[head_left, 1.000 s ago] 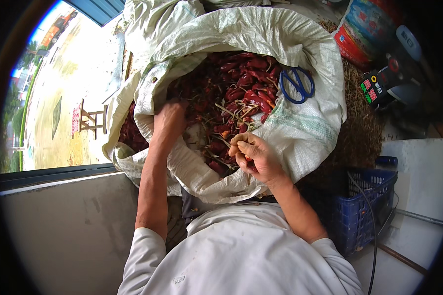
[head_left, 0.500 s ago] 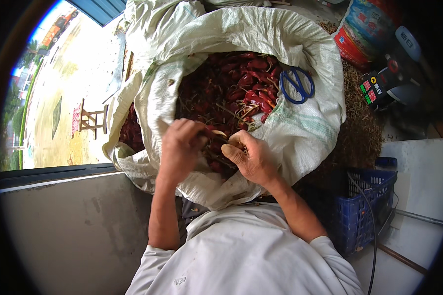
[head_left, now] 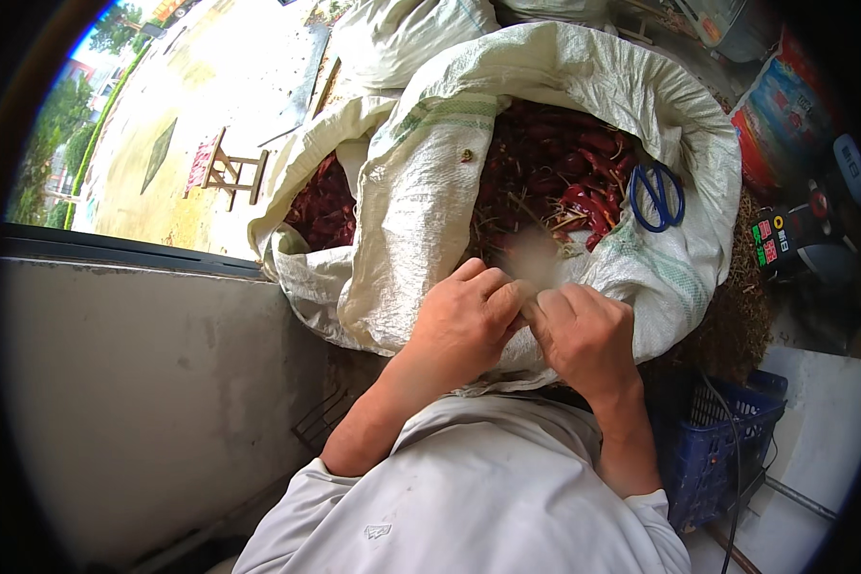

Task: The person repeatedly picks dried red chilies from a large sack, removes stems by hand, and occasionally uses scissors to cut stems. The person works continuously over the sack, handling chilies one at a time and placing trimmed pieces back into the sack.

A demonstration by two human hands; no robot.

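Both hands meet over the near edge of a large white woven sack [head_left: 430,191] with its mouth rolled back. Dried red chillies [head_left: 555,163], some with pale stems, fill it. My left hand [head_left: 464,316] is closed, thumb and fingers pressed together. Right against it, my right hand [head_left: 588,335] is also closed, knuckles up. Whatever they pinch is hidden; a pale smear of motion hangs just beyond the fingertips. Blue-handled scissors [head_left: 656,196] rest on the sack's right rim, handles showing.
A second white sack [head_left: 287,263] with red chillies stands at the left, beside a grey wall [head_left: 153,383]. At the lower right is a blue plastic crate [head_left: 722,440] with a black cable [head_left: 734,469]. Outside, a small wooden stool [head_left: 234,172] stands on pale ground.
The view has shifted, so the sacks and scissors sit farther right. My hands have come together from slightly apart. The dark red chilli-like piece at my left fingers no longer shows.
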